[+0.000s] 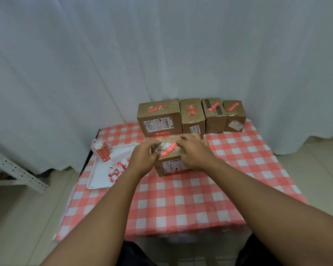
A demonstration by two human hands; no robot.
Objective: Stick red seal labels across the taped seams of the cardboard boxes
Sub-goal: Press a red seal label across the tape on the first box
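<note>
A small cardboard box [173, 165] stands on the checked tablecloth in front of me. A red seal label [168, 149] lies slantwise across its taped top. My left hand [142, 157] rests against the box's left top edge, fingers bent at the label's lower end. My right hand [195, 150] lies flat on the right part of the top, fingers spread beside the label's upper end. Neither hand grips anything. Behind stand several cardboard boxes in a row, among them a large box [160, 120] and a small right-hand box [235, 116], each with a red label on top.
A white tray [98, 179] at the table's left holds a roll of red labels [101, 150] and several peeled backing scraps [117, 169]. The red-and-white tablecloth [181, 200] covers the table. A white curtain hangs behind; a metal rack leg [17, 171] stands at the left.
</note>
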